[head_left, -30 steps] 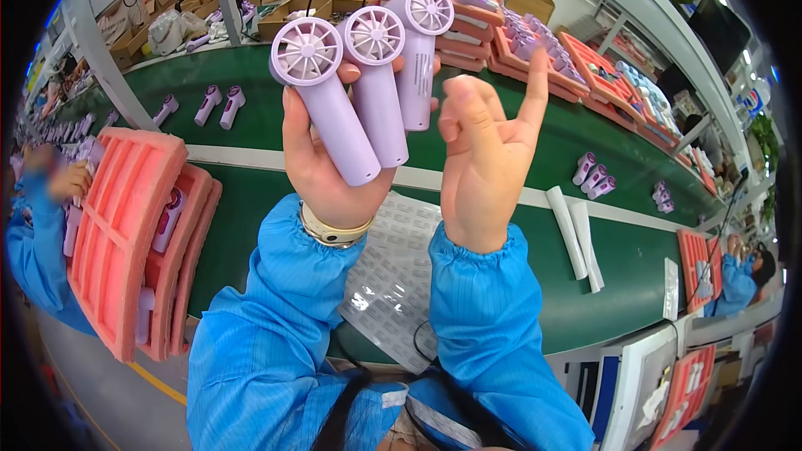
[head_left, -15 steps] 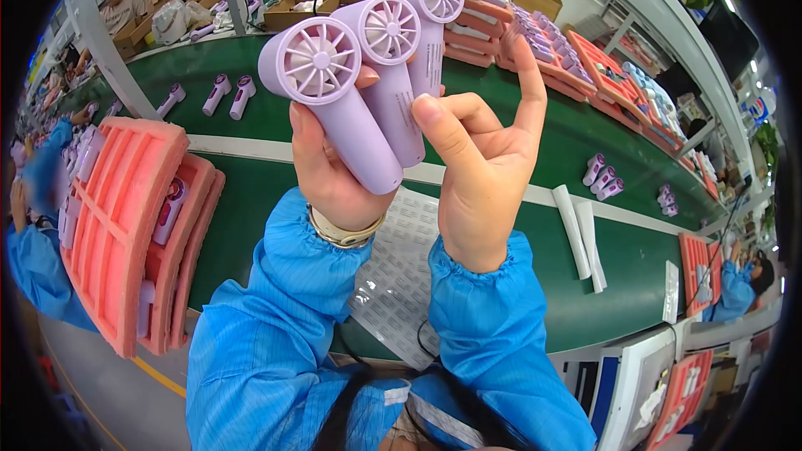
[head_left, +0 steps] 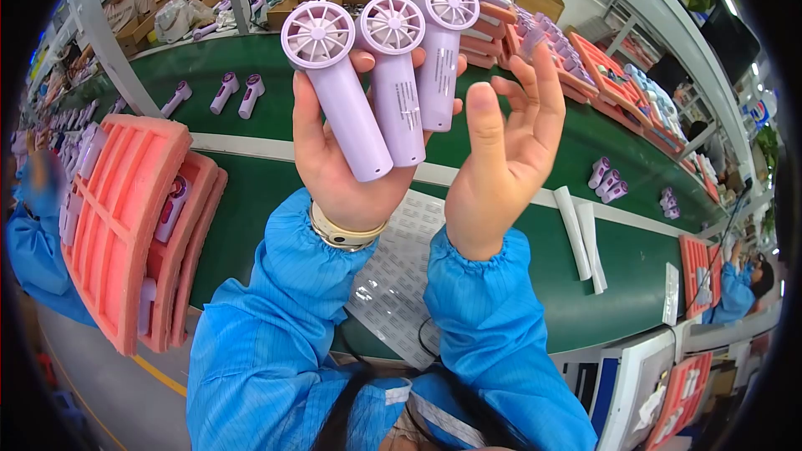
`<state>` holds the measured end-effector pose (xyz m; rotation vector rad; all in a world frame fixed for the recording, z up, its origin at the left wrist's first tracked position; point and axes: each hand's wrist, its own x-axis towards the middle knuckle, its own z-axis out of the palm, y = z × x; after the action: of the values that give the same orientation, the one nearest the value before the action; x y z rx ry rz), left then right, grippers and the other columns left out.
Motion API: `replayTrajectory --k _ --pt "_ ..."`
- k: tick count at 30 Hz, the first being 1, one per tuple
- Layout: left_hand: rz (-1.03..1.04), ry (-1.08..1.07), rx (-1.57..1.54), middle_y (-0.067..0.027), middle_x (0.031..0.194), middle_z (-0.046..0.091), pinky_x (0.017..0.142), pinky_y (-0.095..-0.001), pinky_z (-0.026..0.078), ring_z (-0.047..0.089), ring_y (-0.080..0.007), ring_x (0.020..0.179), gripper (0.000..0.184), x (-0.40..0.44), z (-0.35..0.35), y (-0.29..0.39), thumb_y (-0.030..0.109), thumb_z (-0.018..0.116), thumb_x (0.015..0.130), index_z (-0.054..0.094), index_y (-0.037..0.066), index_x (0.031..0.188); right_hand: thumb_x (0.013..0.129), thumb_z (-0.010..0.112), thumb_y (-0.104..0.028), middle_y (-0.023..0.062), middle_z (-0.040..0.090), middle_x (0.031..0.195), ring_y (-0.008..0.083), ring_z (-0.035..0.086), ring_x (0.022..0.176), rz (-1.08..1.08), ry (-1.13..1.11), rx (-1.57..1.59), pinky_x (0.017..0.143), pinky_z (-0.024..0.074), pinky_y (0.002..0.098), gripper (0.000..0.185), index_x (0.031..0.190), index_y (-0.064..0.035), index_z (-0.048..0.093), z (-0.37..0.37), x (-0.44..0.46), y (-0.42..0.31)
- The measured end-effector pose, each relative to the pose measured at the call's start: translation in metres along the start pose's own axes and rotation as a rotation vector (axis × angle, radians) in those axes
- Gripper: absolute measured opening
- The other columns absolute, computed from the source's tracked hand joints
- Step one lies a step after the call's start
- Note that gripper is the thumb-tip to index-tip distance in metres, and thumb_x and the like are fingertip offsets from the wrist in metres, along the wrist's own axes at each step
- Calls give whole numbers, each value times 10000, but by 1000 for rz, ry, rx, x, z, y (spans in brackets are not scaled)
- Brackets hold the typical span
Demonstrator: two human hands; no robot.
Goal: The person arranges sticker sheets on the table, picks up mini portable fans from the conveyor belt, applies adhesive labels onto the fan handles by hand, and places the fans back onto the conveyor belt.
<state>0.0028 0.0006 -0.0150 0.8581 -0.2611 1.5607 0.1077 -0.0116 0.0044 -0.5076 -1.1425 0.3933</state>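
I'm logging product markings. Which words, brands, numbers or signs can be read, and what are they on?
No text reads clearly.
Middle fan in the left hand: print too small to read.
Rightmost fan in that hand: print too small to read.
Label sheet: rows of print, too small to read.
White strip: marks too small to read.

Held in your left hand: three lilac handheld fans, side by side, upright and tilted leftward, slotted round heads at top; leftmost (head_left: 342, 92) plain-handled, middle (head_left: 398, 83) and rightmost (head_left: 444, 54) bearing printed text.
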Motion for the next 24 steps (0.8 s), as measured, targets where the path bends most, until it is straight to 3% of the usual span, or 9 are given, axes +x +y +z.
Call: replayTrajectory --k 1,2,5,6,10,13,22,24 --pt "18 -15 14 -125 1300 541 1023 -591 391 409 -479 1280 554 1 -1 0 647 318 933 562 210 1172 801 764 -145 77 484 1225 140 447 1032 -29 -25 -37 815 374 275 548 1294 -57 542 -2 0 -2" --pt "45 -14 47 -129 1299 540 1015 -593 398 410 -484 1276 558 2 -2 0 648 314 934 557 206 1172 806 743 -69 86 547 1155 143 492 1010 -51 29 24 810 398 274 341 1133 -27 654 1 -2 -3" --pt "126 15 185 -143 1296 536 991 -593 421 413 -499 1264 572 3 -3 1 652 295 937 539 191 1172 800 730 -7 91 616 1008 149 550 929 17 -156 167 784 429 271 220 1017 5 693 -5 -4 -10" --pt "155 43 257 -148 1294 535 982 -591 429 415 -504 1260 578 4 -5 0 654 287 938 532 185 1170 793 722 25 86 650 891 150 579 835 95 -163 183 757 453 273 164 956 22 704 -2 -5 -18" --pt "134 4 236 -164 1291 530 955 -578 454 420 -511 1251 590 0 -4 -1 658 268 940 514 168 1158 786 724 11 85 678 897 136 572 805 266 -331 216 742 446 266 149 934 9 717 0 -9 -28" --pt "145 18 286 -163 1296 528 947 -572 455 425 -499 1254 593 -2 -5 -2 657 263 942 520 167 1156 785 734 -19 77 683 879 127 565 794 262 -410 150 711 431 257 144 928 -4 727 0 -8 -29" --pt "147 28 317 -160 1288 532 917 -541 484 455 -471 1238 585 -4 -4 -4 645 265 948 518 161 1156 757 755 -38 63 687 828 130 557 756 288 -344 89 701 424 253 149 904 -23 736 5 -14 -32" --pt "141 45 305 -160 1288 531 921 -541 485 455 -471 1239 578 -5 -5 -5 644 270 948 515 164 1156 740 762 -40 60 679 803 138 553 725 176 -307 -11 688 412 259 146 884 -36 734 6 -16 -32"
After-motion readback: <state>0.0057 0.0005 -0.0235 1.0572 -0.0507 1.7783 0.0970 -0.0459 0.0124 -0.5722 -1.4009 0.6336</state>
